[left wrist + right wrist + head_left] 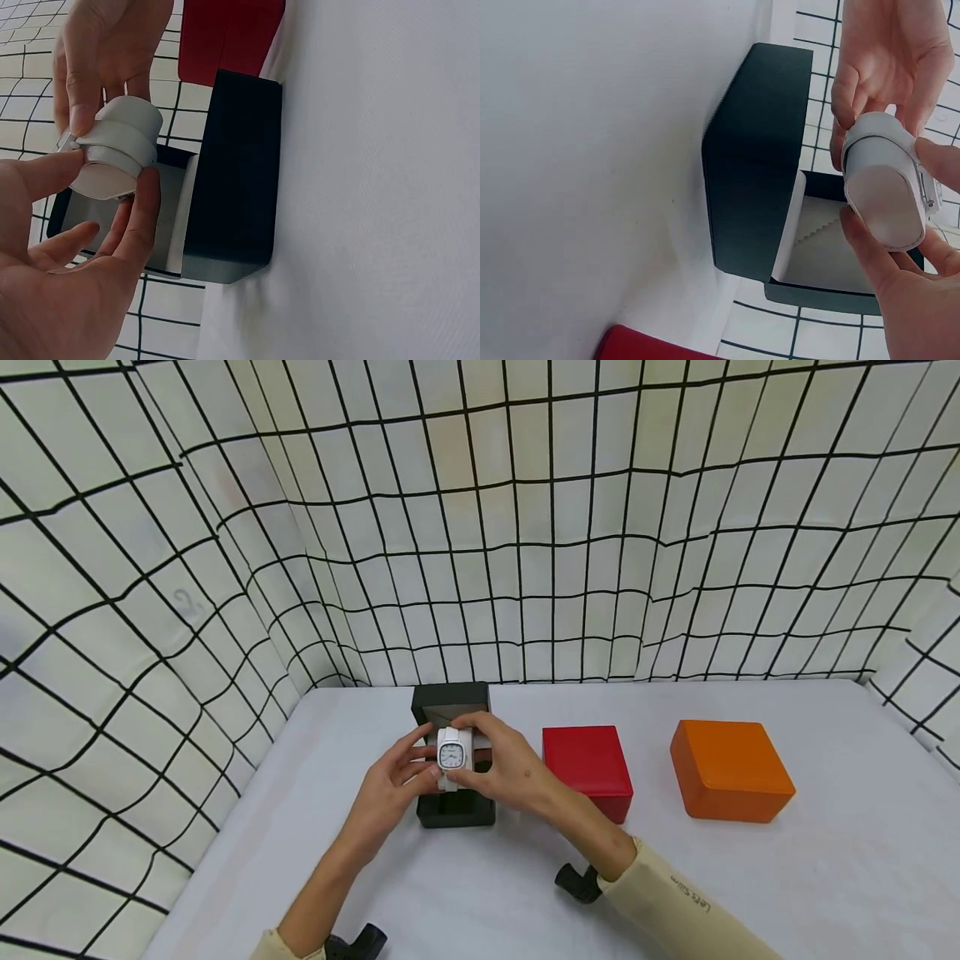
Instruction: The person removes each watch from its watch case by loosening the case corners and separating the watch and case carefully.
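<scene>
A white wristwatch (452, 755) with a squarish face is strapped around a white cushion (886, 206), held above an open dark watch box (455, 814). My left hand (397, 777) pinches the left side of the watch, thumb on one side and fingertips on the other, as the left wrist view shows. From the right, my right hand (512, 764) grips the same watch and cushion between thumb and fingers. The box's pale inside (829, 255) shows in the right wrist view. Part of the strap is hidden behind my fingers.
To the right of the dark box stands a closed red box (587, 760), with an orange box (731, 768) farther right. All rest on a white-covered table (840, 868). A white wall with a black grid (551, 543) rises behind and along the sides.
</scene>
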A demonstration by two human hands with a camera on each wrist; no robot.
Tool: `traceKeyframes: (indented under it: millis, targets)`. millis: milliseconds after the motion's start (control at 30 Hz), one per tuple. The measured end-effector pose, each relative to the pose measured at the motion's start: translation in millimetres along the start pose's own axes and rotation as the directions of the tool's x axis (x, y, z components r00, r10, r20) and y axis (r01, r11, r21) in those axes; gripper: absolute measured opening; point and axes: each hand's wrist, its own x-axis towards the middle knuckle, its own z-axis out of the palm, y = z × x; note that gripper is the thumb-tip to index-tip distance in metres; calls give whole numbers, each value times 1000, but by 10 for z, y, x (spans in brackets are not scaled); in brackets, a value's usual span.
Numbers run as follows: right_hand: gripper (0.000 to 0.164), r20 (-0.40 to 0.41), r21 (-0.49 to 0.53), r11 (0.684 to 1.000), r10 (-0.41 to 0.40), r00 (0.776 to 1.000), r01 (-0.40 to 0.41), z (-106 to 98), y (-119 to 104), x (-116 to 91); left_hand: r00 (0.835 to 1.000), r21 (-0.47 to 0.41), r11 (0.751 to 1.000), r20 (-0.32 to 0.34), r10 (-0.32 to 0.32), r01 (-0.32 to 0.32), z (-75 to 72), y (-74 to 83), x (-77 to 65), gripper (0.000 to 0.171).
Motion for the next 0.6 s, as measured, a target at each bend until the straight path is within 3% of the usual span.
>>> traceKeyframes:
  millis: [200,600]
  targets:
    - [67,7,-9,1000,-14,1000,14,-9,18,-3,1000,14,1000,-26,-4,4,2,6,19,65]
    - [75,57,-33,995,-95,994,97,-1,68,-17,999,-19,998,7,52,-52,27,-34,36,61]
